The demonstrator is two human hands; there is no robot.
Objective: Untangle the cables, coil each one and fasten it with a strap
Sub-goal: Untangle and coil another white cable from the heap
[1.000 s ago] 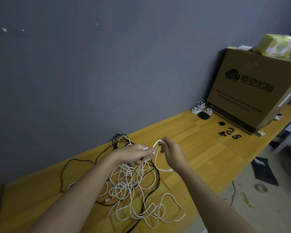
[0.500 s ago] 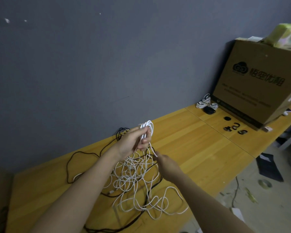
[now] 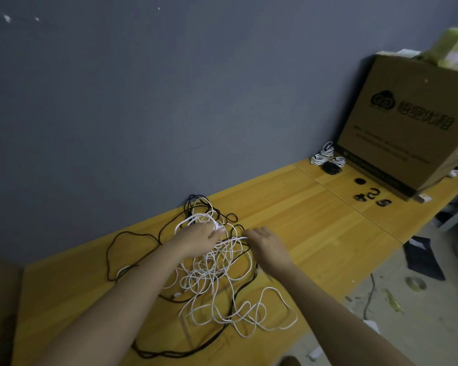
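Note:
A tangle of white cable (image 3: 217, 281) and black cable (image 3: 122, 249) lies on the wooden table (image 3: 315, 228). My left hand (image 3: 198, 240) grips a small bundle of white loops over the back of the tangle. My right hand (image 3: 267, 245) pinches a white strand that runs leftwards to my left hand. Several black straps (image 3: 370, 195) lie further right on the table. Coiled white cables (image 3: 327, 155) with a black coil sit by the cardboard box (image 3: 407, 128).
The grey wall (image 3: 169, 101) runs along the table's far edge. The box stands at the far right with a green packet (image 3: 455, 48) on top. The table's near edge drops to a littered floor (image 3: 407, 299) at the right.
My left hand has come down from its raised position to the tangle with the white loops. My right hand has moved up beside it along a white strand.

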